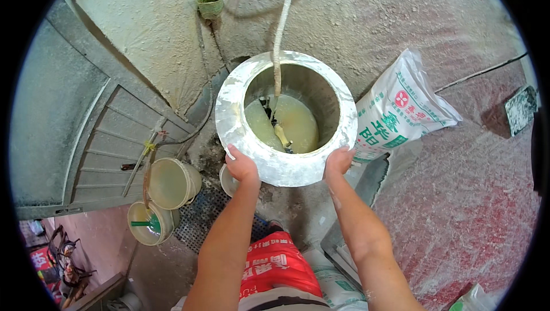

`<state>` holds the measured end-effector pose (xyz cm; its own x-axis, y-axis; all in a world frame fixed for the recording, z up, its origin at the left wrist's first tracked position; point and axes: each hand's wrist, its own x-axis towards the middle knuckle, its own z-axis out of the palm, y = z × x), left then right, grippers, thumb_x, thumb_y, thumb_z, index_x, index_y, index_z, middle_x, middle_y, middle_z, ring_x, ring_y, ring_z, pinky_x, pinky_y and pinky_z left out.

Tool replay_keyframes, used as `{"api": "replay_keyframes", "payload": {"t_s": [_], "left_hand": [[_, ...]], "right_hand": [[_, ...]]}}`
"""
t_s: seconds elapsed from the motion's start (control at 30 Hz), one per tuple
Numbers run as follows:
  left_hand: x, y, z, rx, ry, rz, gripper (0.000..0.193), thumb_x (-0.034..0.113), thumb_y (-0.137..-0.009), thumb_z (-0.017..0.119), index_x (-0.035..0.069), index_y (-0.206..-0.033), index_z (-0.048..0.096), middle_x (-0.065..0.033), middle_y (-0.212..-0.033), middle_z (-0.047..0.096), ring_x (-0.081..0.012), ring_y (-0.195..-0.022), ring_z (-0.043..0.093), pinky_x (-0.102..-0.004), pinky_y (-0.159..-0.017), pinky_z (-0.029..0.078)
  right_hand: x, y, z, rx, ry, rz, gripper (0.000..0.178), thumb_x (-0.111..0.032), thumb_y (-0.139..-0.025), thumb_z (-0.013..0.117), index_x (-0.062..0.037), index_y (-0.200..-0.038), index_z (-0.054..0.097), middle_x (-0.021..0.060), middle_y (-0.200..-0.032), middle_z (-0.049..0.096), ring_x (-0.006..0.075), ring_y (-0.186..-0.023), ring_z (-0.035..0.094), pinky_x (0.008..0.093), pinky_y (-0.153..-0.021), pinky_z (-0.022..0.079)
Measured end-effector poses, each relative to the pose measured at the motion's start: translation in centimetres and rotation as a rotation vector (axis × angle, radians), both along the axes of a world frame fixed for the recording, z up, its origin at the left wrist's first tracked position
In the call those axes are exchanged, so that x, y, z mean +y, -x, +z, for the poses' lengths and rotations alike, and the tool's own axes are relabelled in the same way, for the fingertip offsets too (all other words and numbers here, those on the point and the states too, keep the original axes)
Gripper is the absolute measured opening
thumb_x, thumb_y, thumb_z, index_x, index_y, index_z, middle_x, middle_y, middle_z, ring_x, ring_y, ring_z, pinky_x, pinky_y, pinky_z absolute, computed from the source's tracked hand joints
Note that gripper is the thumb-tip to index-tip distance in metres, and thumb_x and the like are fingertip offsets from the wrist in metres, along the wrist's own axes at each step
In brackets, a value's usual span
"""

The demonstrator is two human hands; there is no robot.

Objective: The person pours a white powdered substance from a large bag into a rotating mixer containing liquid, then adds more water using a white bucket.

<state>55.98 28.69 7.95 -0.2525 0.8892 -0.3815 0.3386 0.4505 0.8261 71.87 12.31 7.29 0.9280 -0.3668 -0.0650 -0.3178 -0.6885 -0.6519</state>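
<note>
A large white-crusted bucket (240, 90) stands on the floor in front of me, holding pale yellowish liquid (295, 122). A long white-coated mixing rod (280, 30) reaches down into the liquid from the top of the view. My left hand (241, 166) grips the near left part of the bucket's rim. My right hand (338, 161) grips the near right part of the rim. Both forearms come up from the lower edge.
A white printed sack (401, 110) leans against the bucket's right side. Two smaller cream buckets (172, 182) (146, 223) sit at the lower left, by a grey metal door (86, 139). A small green cup (210, 3) lies beyond. The floor is dusty white and red.
</note>
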Motion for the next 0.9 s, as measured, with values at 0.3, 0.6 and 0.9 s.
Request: {"api": "replay_keyframes", "payload": {"t_s": [0.3,0.6,0.9], "left_hand": [[0.2,0.1,-0.6,0.017,0.014,-0.011,0.067,0.051,-0.086,0.034,-0.009,-0.109,0.051,-0.0274,-0.105,0.054,-0.0395,-0.098,0.052,-0.0411,-0.086,0.039],[0.0,0.2,0.9,0.024,0.059,-0.039,0.07,0.053,-0.086,0.032,-0.01,-0.114,0.046,-0.0288,-0.11,0.051,-0.0401,-0.102,0.049,-0.0401,-0.09,0.036],[0.2,0.2,0.6,0.0,0.056,-0.032,0.067,0.05,-0.086,0.033,-0.009,-0.113,0.048,-0.0275,-0.109,0.053,-0.0392,-0.101,0.051,-0.0395,-0.088,0.038]], "right_hand": [[0.2,0.2,0.2,-0.032,-0.007,-0.002,0.047,-0.027,-0.089,0.033,0.0074,-0.12,0.038,0.0269,-0.119,0.045,0.0402,-0.107,0.046,0.0436,-0.09,0.036],[0.0,0.0,0.1,-0.005,-0.02,-0.007,0.048,-0.028,-0.089,0.033,0.0079,-0.12,0.038,0.0277,-0.118,0.045,0.0403,-0.108,0.045,0.0432,-0.091,0.035],[0.2,0.2,0.3,-0.025,-0.015,-0.002,0.046,-0.027,-0.089,0.033,0.0087,-0.118,0.04,0.0297,-0.115,0.047,0.0414,-0.105,0.047,0.0432,-0.089,0.036]]}}
